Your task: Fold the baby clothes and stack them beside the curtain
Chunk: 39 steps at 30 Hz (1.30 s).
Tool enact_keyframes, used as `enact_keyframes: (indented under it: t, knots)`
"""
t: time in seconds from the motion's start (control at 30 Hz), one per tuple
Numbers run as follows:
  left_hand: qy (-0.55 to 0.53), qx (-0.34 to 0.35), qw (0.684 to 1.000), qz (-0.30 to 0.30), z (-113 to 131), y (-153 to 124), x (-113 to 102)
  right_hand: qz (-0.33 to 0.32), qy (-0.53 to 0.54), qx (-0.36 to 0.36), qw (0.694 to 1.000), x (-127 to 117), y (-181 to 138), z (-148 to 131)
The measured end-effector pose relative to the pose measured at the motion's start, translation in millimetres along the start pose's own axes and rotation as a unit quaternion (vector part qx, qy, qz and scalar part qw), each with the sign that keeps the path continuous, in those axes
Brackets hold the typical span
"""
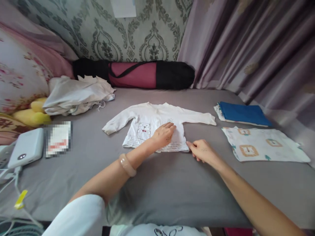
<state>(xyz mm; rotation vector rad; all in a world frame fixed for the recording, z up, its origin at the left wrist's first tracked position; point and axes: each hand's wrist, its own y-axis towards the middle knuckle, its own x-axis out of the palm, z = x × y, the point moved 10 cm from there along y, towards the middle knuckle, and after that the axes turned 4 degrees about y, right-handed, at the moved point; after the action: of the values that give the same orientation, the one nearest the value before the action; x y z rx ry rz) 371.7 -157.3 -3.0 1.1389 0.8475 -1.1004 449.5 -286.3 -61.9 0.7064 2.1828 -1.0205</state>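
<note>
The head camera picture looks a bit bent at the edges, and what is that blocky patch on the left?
Head view: wide-lens distortion bows the grey bed surface and stretches the curtain; soft, even light, faint shadows under the left hand and right hand; the small card is deliberately pixelated; the white shirt stays sharp.

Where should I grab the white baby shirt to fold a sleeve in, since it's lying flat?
Probably the cuff of the sleeve lying spread toward the blue cloth, pinched from above. The left hand presses the white baby shirt flat; the right hand touches its hem corner.
</note>
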Motion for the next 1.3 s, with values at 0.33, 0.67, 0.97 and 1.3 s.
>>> enact_keyframes:
  t: [0.33, 0.67, 0.97, 1.3]
  knots:
    - [-0.049, -0.025, 0.998, -0.005, -15, 65, 39, -0.085, 0.102, 0.031, 0.991, 16, -6, -4]
    - [0.035, -0.094, 0.994, -0.041, -18, 51, 57, -0.066, 0.059, -0.01, 0.996, 16, -3, -5]
    - [0.061, -0.102, 0.99, -0.073, -19, 51, 64, -0.043, -0.062, -0.069, 0.995, 11, -8, -2]
    - [0.091, -0.108, 0.987, -0.08, -11, 26, 14, 0.035, -0.245, -0.167, 0.954, -38, -6, -78]
